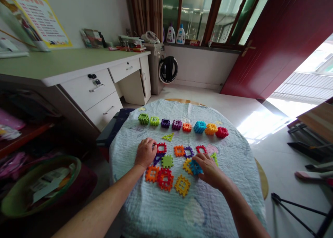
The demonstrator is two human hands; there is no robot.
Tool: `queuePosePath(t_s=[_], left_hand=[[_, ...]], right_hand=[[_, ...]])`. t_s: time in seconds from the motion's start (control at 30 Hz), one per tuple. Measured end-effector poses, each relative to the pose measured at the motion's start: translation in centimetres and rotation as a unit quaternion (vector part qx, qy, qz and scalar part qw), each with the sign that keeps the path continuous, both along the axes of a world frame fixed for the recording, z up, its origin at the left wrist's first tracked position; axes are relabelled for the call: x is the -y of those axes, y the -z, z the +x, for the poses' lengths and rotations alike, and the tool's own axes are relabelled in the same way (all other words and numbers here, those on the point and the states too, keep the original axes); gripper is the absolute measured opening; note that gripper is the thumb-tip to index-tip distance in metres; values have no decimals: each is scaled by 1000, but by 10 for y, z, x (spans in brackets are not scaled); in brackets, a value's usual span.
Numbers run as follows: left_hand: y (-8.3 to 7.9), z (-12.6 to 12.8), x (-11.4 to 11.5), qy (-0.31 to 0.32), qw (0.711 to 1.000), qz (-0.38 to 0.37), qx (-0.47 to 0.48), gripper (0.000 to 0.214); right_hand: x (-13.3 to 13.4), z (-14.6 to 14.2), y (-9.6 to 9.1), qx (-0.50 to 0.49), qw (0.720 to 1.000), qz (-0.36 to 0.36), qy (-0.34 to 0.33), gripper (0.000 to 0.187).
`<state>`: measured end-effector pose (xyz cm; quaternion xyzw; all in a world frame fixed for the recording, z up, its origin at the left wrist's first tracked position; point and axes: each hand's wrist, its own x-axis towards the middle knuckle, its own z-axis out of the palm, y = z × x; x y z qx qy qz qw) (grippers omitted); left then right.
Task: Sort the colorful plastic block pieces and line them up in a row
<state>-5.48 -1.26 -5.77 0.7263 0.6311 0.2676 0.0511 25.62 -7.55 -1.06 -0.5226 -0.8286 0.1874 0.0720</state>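
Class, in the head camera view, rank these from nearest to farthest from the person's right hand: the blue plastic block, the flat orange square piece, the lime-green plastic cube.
1. Blue plastic block: under the fingers of the right hand.
2. Flat orange square piece: ahead, to the left.
3. Lime-green plastic cube: far left of the back row.

Left hand (146,153) and right hand (210,170) palm-down

Your left hand (146,153) and right hand (209,170) sit among flat plastic waffle pieces (167,161); pieces crowd gap between hands. Forward, row of plastic waffle cubes (183,126) bars way across quilted table cover (192,210). Room to pass: bare cover nearest you, below pieces, and strip right of right hand. Beyond table's left edge, white desk (85,92) stands in way.
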Motion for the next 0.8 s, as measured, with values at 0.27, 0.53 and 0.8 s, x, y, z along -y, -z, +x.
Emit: queuePosePath(t_s=[0.27,0.53,0.8], left_hand=[[1,0,-1,0,1000,2,2,11],[2,0,-1,1,1000,9,2,11],[-4,1,1,-1,1000,10,-6,11]], right_hand=[[4,1,3,9,999,31,-6,69],[5,-1,1,20,999,28,5,74],[6,-7,-8,26,1000,-2,-7,70]])
